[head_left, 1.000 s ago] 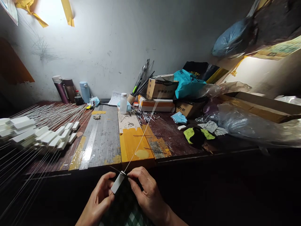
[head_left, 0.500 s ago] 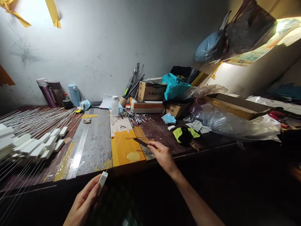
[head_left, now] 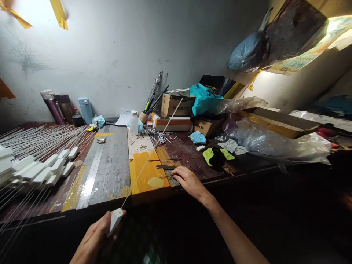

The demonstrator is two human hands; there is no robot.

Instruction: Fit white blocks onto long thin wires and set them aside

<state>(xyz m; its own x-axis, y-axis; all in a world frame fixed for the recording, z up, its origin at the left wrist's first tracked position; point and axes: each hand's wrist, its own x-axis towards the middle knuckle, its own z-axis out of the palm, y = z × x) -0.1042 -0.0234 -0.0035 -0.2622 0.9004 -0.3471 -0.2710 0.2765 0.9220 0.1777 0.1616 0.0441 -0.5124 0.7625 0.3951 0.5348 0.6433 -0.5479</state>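
Observation:
My left hand (head_left: 95, 233) is closed around a white block (head_left: 115, 220) below the table's front edge. A long thin pale rod (head_left: 151, 154) rises from a hole in the block's end, slanting up to the right. My right hand (head_left: 189, 183) is over the front of the table with thumb and fingers together at thin black rods (head_left: 165, 176); whether it grips one is hidden. A dark flat blade (head_left: 164, 167) lies just beyond its fingertips. A puddle of pale yellow glue-like liquid (head_left: 156, 183) spreads on the yellow-taped strip (head_left: 140, 172).
Many white blocks with rods (head_left: 41, 170) are piled at the left. A metal ruler (head_left: 92, 179) lies on the grey board (head_left: 112, 168). A white bottle (head_left: 134, 123) stands behind. Boxes (head_left: 176, 104), a black-and-lime cloth (head_left: 217, 157) and plastic bags (head_left: 264, 141) fill the right side.
My right hand has let go of the dark blade, which now lies on the table, and has its fingers lower. My left hand has tilted the block, bringing its long rod into view.

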